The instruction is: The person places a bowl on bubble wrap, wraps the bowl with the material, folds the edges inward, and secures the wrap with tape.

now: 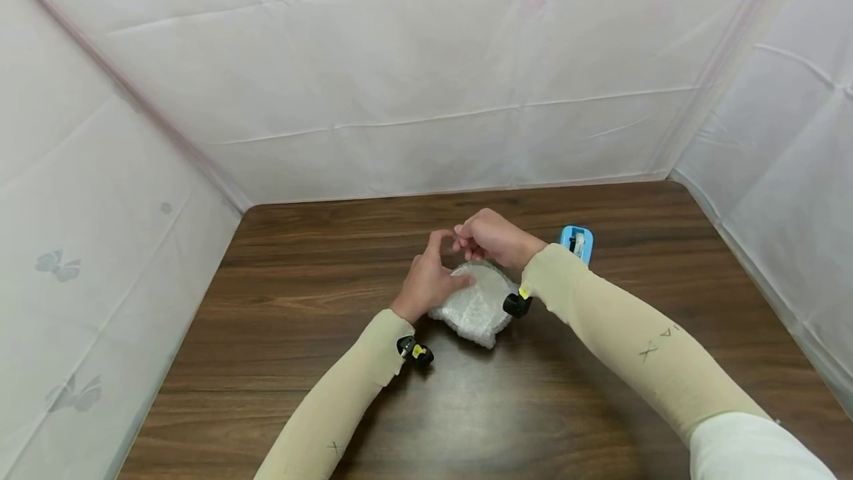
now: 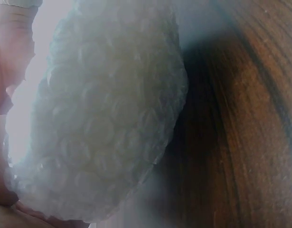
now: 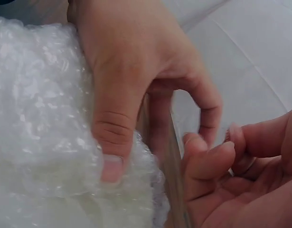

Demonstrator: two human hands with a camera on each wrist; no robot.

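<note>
A rounded bundle in clear bubble wrap (image 1: 474, 306) lies on the wooden table, and something pale shows through its wrap. My left hand (image 1: 429, 280) holds its far left side, the thumb (image 3: 112, 156) pressed on top and the other fingers partly behind the edge. The left index finger arches over toward my right hand (image 1: 492, 237), beyond the bundle's far edge. In the right wrist view the right hand's fingers (image 3: 212, 164) are curled, thumb and index tips close together right by the left index fingertip. I cannot tell whether something thin and clear is between them.
A small light-blue holder (image 1: 577, 243) with white and black parts lies beyond the right forearm. The dark wooden table (image 1: 300, 280) meets white fabric walls (image 1: 426, 95) at its back and sides. Both wrists carry small black cameras.
</note>
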